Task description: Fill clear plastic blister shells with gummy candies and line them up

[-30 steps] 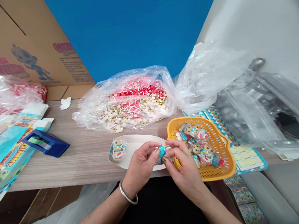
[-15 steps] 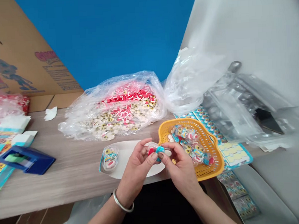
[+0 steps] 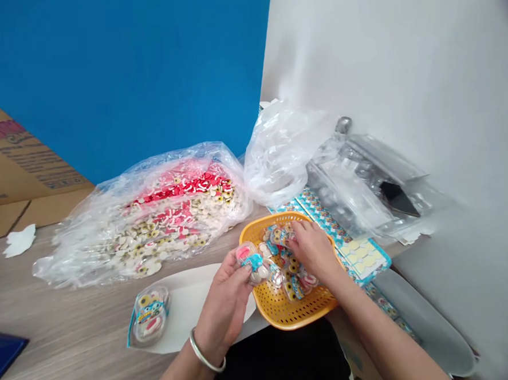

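Between the fingers and thumb of my left hand [image 3: 225, 304] is a clear plastic pack of gummy candies [image 3: 252, 263] with a blue label. It is held over the left side of a yellow slotted basket [image 3: 283, 314]. My right hand [image 3: 317, 254] reaches into this basket, its fingers closed on the edge of another candy pack [image 3: 279, 235]. More candy packs [image 3: 295, 285] lie below it. To the left, a similar round-ended candy pack [image 3: 150, 318] rests on a white paper sheet [image 3: 187, 294] with a blue edge.
A clear bag of loose red, white and yellow candies [image 3: 173, 212] lies behind. Crumpled clear plastic [image 3: 278, 160], a box of clear plastic shells [image 3: 357, 189] and printed label sheets [image 3: 364, 258] lie right. A cardboard box [image 3: 23, 158] and blue object [image 3: 3, 354] are left.
My hands have parted. The left hand keeps its candy pack; the right hand has let go of it and moved into the basket onto another pack. The view has turned right.
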`<state>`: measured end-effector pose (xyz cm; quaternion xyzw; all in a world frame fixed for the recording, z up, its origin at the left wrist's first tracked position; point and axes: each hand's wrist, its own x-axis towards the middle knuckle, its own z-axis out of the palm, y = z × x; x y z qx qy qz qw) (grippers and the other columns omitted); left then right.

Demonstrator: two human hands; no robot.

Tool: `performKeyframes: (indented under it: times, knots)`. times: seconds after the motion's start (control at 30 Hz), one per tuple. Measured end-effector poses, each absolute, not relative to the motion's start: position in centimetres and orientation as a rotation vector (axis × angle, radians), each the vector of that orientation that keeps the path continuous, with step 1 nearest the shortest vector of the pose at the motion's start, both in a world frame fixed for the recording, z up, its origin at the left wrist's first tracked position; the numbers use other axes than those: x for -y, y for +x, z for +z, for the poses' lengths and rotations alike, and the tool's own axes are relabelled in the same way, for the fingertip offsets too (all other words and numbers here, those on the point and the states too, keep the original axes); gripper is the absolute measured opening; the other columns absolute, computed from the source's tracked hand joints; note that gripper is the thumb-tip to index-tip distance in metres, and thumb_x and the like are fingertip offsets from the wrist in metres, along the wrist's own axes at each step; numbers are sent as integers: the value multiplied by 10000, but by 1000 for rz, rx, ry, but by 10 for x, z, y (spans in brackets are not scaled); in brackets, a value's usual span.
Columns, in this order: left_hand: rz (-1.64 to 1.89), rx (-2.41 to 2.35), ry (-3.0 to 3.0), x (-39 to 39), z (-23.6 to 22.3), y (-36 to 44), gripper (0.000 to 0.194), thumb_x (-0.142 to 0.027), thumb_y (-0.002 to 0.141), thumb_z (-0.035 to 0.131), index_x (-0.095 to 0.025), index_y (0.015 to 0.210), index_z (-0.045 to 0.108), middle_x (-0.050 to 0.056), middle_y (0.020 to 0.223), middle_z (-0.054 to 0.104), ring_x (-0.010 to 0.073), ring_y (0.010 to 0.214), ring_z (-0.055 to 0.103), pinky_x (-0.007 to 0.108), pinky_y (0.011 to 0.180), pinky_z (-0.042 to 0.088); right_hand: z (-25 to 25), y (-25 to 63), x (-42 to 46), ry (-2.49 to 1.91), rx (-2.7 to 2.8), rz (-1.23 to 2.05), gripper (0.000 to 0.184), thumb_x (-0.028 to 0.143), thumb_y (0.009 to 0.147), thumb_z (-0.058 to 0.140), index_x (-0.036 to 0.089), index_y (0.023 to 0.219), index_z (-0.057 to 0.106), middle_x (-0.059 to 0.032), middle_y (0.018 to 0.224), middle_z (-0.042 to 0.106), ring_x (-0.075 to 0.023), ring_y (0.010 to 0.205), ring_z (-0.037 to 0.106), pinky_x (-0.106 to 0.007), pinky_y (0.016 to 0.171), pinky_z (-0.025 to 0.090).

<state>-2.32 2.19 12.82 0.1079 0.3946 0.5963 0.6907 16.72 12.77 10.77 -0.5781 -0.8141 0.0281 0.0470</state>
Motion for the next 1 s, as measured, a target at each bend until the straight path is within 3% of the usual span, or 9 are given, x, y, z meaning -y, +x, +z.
performKeyframes:
  times: [0.17,0.3,0.4,0.5,0.63,0.73,0.83,0.9,1.0]
  knots:
    - [1285,-693,-34,-36,137,-10,223,-317,884,688,-190,1066,671,28,895,658,122,743,616,248,695,534,94,165,-129,-1793,2561,32,217,151,927,508,148,1077,665,-139,1079,667,-292,1081,573,-390,921,424]
    - [1269,-647,-99,-43,134,-6,265,-311,906,655,-168,1130,648,7,789,604,99,628,559,212,556,463,94,168,-112,-1694,2295,357,195,166,937,479,176,985,668,-96,976,655,-234,924,606,-347,816,459]
    - [1302,-699,-84,-45,127,-2,313,-288,918,636,-198,1218,622,60,1004,679,155,813,652,269,693,533,103,167,-94,-1530,1867,697,174,290,937,532,194,1005,661,-65,922,658,-212,822,617,-345,751,496]
    - [1338,-729,-14,-45,122,5,378,-287,921,650,-274,1294,587,59,1249,662,184,1013,661,301,825,543,111,157,-77,-1359,1374,1175,302,437,894,618,209,1092,632,-42,895,687,-181,660,611,-327,592,529]
    - [1279,-621,129,-47,122,16,483,-559,935,549,-209,1259,624,108,1294,655,234,1058,655,305,772,547,108,141,-60,-1206,1065,1504,413,476,814,721,228,1125,610,-35,923,702,-178,656,634,-310,529,551]
    - [1265,-627,164,-48,120,22,544,-611,895,579,-180,1219,647,122,1236,684,245,1043,665,302,760,546,100,138,-53,-1251,1228,1397,314,445,858,682,227,1079,635,-27,862,689,-187,672,640,-317,568,553]
    - [1303,-749,168,-48,114,27,390,-380,817,772,-159,1123,675,107,1173,712,225,1056,671,294,856,539,98,148,-52,-1321,1662,1010,249,382,932,604,226,1107,687,-60,936,686,-214,834,660,-349,741,554]
    - [1318,-811,139,-50,111,30,357,-301,788,802,-157,1088,673,102,1144,724,219,1028,689,301,869,544,100,160,-60,-1402,1887,710,246,355,985,525,227,1095,704,-81,1024,678,-222,938,656,-351,832,531]
    - [1277,-890,109,-54,108,33,390,-301,777,810,-173,1111,655,102,1122,732,212,919,720,310,791,570,103,178,-84,-1701,2136,354,243,298,1015,459,210,1049,683,-93,1059,671,-221,932,667,-321,779,513]
